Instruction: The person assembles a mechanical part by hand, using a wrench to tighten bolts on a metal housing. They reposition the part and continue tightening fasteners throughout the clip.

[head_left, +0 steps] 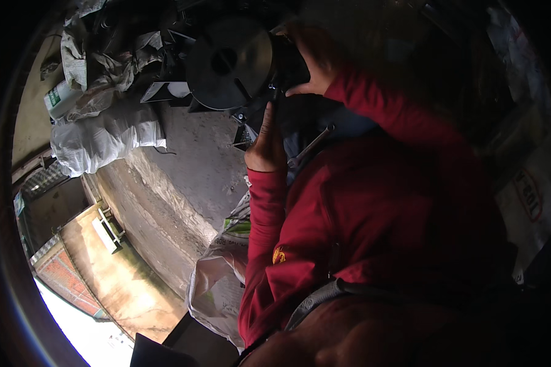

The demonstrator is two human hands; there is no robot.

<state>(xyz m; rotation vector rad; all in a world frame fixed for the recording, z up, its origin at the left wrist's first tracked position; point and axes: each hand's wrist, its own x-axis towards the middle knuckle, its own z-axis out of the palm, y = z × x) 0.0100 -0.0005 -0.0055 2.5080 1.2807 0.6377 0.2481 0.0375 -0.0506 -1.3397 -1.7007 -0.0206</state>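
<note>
Jacket (361, 208)'s being worn, lower ctr. L hand (267, 147) (index extended), R hand (318, 61) (thumb spread from fingers) are being held near disc (246, 60), upper ctr.

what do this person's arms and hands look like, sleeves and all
Both arms wear long dark-red fabric sleeves ending near the wrists. The left hand and right hand are bare, no gloves visible. A small yellow emblem marks the dark-red top's left side.

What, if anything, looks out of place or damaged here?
The wrench looks oddly placed, apparently lying loose on the person's lap. Left of the disc, crumpled plastic looks untidy. No damage stands out, though shadow hides much.
</note>
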